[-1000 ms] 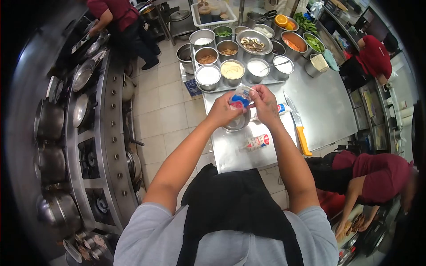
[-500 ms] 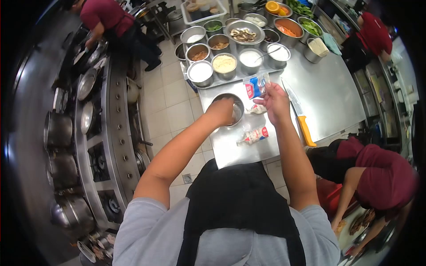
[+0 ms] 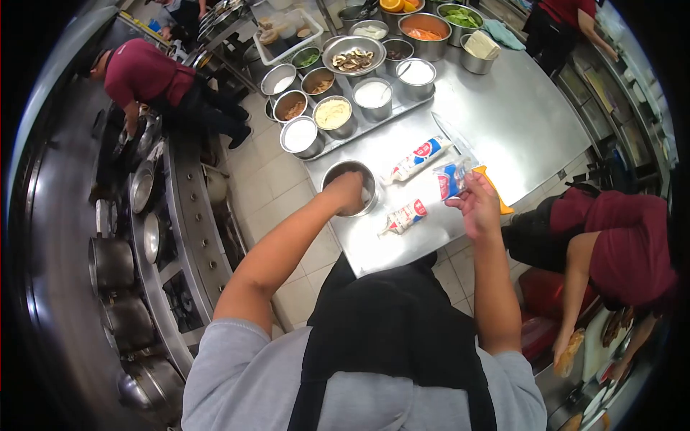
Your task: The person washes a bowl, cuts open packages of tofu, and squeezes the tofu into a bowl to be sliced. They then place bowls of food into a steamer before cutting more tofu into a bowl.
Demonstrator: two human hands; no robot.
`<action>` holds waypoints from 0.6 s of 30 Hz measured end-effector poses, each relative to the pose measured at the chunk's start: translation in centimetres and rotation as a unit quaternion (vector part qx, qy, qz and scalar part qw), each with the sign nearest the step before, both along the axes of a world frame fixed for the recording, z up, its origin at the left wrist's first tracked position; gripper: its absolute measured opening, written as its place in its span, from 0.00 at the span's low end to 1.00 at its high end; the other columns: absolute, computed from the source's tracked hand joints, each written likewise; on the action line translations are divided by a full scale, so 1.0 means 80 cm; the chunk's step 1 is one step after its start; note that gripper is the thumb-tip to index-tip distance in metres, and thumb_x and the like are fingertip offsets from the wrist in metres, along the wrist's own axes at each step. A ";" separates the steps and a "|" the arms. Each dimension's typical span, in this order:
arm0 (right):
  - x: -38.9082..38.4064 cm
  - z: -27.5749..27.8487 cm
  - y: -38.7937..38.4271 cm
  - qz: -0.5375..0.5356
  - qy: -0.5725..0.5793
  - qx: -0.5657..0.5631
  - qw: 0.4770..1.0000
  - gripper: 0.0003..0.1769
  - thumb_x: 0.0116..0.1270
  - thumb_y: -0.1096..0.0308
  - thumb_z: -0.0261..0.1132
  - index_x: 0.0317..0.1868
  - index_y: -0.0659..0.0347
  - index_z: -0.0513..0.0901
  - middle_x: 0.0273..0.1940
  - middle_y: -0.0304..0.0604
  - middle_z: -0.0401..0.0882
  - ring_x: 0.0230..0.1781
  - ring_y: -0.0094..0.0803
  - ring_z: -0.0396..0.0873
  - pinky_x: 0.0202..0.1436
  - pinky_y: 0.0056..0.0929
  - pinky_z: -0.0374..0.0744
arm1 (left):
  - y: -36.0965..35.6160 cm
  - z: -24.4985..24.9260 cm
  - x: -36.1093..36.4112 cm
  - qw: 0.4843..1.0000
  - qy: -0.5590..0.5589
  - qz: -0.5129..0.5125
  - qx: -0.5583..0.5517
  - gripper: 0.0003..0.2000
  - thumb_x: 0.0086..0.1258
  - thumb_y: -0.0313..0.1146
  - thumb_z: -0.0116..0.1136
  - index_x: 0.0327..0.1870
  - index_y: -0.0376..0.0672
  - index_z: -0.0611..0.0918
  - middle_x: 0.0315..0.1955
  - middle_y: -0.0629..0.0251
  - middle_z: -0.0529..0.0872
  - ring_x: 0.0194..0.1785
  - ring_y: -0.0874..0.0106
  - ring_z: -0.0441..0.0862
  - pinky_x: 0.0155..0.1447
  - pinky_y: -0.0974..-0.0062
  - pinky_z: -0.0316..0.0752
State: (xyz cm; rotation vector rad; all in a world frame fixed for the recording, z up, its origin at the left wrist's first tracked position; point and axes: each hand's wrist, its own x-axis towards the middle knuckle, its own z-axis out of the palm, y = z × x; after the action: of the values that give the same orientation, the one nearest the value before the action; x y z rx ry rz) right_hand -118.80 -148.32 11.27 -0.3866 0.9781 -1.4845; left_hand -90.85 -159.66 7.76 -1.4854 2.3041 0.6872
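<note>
My left hand [image 3: 346, 192] reaches into a round metal bowl [image 3: 330, 172] near the table's left edge; its fingertips are hidden inside. My right hand [image 3: 477, 205] pinches a clear plastic packet with a blue and red label [image 3: 453, 179], held up above the table. Two similar labelled packets lie on the metal table: a longer one [image 3: 420, 158] beyond and a shorter one [image 3: 402, 217] nearer me, between my hands. A knife with a yellow handle [image 3: 494, 188] lies behind my right hand, partly covered by it.
A tray [image 3: 374, 123] of metal containers with white powders, mushrooms and other foods stands at the table's far left. A tub with a pale block [image 3: 480, 49] is farther right. A person [image 3: 144, 68] stands at the stove; another person [image 3: 618, 237] bends at the right.
My right hand has moved right and nearer me with its packet, uncovering the longer packet on the table. My left hand remains in the bowl. The camera view has shifted.
</note>
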 end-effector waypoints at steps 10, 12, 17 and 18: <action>0.064 0.012 0.074 -0.119 0.032 0.006 0.992 0.09 0.73 0.68 0.55 0.47 0.63 0.73 0.40 0.45 0.83 0.34 0.30 0.84 0.33 0.29 0.87 | -0.005 -0.006 0.002 0.994 0.063 -0.070 -0.048 0.24 0.52 0.32 0.68 0.50 0.30 0.77 0.50 0.42 0.81 0.55 0.54 0.81 0.58 0.65 0.77; 0.083 0.006 0.094 -0.153 0.030 0.009 0.988 0.09 0.73 0.68 0.56 0.48 0.64 0.73 0.39 0.45 0.83 0.34 0.31 0.85 0.33 0.29 0.87 | -0.005 -0.002 0.000 0.995 0.062 -0.079 -0.019 0.22 0.53 0.28 0.65 0.51 0.30 0.76 0.53 0.41 0.79 0.58 0.53 0.79 0.60 0.65 0.76; 0.123 -0.003 0.159 -0.236 0.003 -0.022 0.972 0.08 0.73 0.67 0.55 0.48 0.62 0.73 0.40 0.45 0.83 0.37 0.32 0.84 0.36 0.32 0.87 | -0.016 0.003 0.000 0.995 0.071 -0.060 0.040 0.25 0.53 0.32 0.67 0.51 0.29 0.76 0.51 0.40 0.81 0.56 0.53 0.81 0.59 0.65 0.77; 0.130 -0.006 0.177 -0.266 -0.026 -0.031 0.963 0.08 0.73 0.67 0.56 0.47 0.62 0.74 0.41 0.45 0.83 0.38 0.33 0.85 0.37 0.34 0.87 | -0.019 0.001 0.000 0.994 0.079 -0.066 0.033 0.27 0.51 0.36 0.69 0.50 0.28 0.78 0.50 0.41 0.82 0.55 0.54 0.81 0.58 0.66 0.78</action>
State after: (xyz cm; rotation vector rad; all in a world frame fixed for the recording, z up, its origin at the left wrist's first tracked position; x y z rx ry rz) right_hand -108.37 -134.16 10.77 -0.1288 1.0433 -2.0030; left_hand -90.82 -161.19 7.85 -1.2771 2.4450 0.8633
